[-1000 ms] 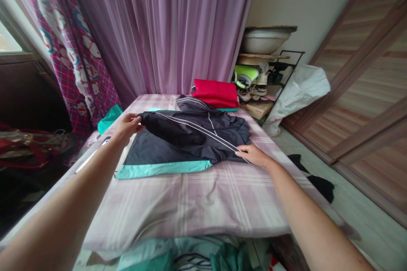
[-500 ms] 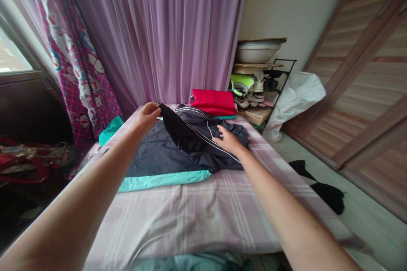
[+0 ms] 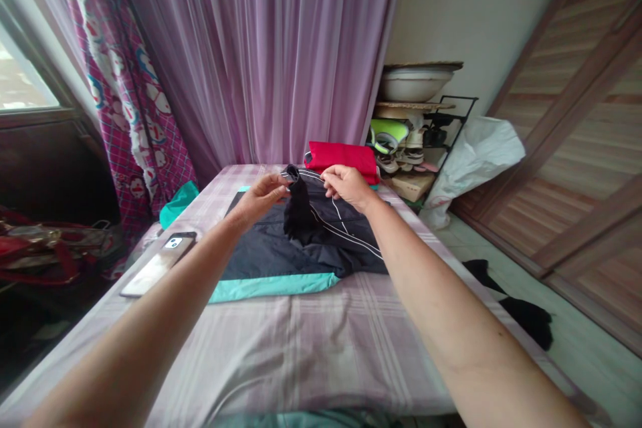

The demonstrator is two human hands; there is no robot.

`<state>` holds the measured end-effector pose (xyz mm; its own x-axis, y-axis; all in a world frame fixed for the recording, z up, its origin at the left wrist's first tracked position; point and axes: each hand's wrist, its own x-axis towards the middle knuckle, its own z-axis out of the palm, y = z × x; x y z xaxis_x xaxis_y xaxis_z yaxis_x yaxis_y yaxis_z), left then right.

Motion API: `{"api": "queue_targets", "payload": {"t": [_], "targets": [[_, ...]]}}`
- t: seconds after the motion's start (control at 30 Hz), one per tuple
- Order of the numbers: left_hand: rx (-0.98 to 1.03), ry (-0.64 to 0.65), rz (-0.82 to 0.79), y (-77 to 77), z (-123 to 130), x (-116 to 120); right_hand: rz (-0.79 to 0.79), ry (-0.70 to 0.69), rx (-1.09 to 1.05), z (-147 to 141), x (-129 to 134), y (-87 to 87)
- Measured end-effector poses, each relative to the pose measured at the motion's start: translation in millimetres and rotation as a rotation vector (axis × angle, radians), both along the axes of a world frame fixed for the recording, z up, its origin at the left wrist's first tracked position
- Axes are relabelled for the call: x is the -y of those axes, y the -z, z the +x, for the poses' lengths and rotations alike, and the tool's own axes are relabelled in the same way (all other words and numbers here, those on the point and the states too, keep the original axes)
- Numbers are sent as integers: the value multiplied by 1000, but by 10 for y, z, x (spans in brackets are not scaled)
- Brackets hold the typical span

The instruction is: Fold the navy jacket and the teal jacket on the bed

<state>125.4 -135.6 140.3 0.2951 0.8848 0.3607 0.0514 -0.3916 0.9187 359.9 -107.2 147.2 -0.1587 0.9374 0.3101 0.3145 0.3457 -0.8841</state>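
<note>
A dark navy jacket (image 3: 271,239) with white piping and a turquoise hem band (image 3: 275,286) lies spread on the cloth-covered table (image 3: 301,354). My left hand (image 3: 263,197) pinches the cuff end of one sleeve (image 3: 299,210), which stands lifted above the jacket body. Across from it, my right hand (image 3: 348,187) is closed in a pinch over the jacket's far part, close to the white piping; what its fingertips hold, if anything, is hidden. Behind the hands sits a folded red garment (image 3: 344,157).
A phone (image 3: 160,264) rests on the table's left side, with a turquoise cloth (image 3: 179,204) beyond it. Purple curtains (image 3: 251,53) hang behind. On the right stand a shoe rack (image 3: 416,140) with a basin (image 3: 416,82) on top and a white bag (image 3: 481,154). Black cloth (image 3: 524,317) lies on the floor.
My left hand has carried the sleeve cuff to the right, folding the sleeve back. My right hand has risen and moved inward, its spread fingers now pinched. The phone has come into view.
</note>
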Motion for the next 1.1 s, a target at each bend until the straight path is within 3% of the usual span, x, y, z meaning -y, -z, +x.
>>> {"api": "queue_targets", "payload": {"t": [0.13, 0.23, 0.3, 0.4, 0.53, 0.6, 0.67, 0.77, 0.87, 0.97, 1.1], "targets": [[18, 38, -88, 265, 41, -35, -188, -45, 91, -25, 71, 212], [20, 84, -121, 371, 77, -59, -175, -180, 118, -189, 52, 462], [17, 78, -105, 407, 48, -74, -124, -179, 159, -237, -12, 567], [-2, 15, -82, 506, -99, -82, 60, 109, 287, -62, -141, 515], [-77, -37, -150, 827, -390, 1, 514, 750, 427, 540, -279, 117], [-173, -35, -186, 1001, -516, 100, 654, 873, 506, 826, -345, -64], [-309, -9, -206, 1122, -617, 224, 699, 905, 576, 1023, -432, -118], [-542, 95, -162, 1194, -734, 412, 558, 869, 662, 1157, -583, 107], [-780, 217, -20, 1220, -825, 554, 177, 764, 759, 1192, -669, 561], [-925, 244, 69, 1259, -877, 614, -123, 651, 836, 1178, -626, 983], [-977, 247, 88, 1255, -863, 578, -344, 603, 931, 1056, -454, 1243]]}}
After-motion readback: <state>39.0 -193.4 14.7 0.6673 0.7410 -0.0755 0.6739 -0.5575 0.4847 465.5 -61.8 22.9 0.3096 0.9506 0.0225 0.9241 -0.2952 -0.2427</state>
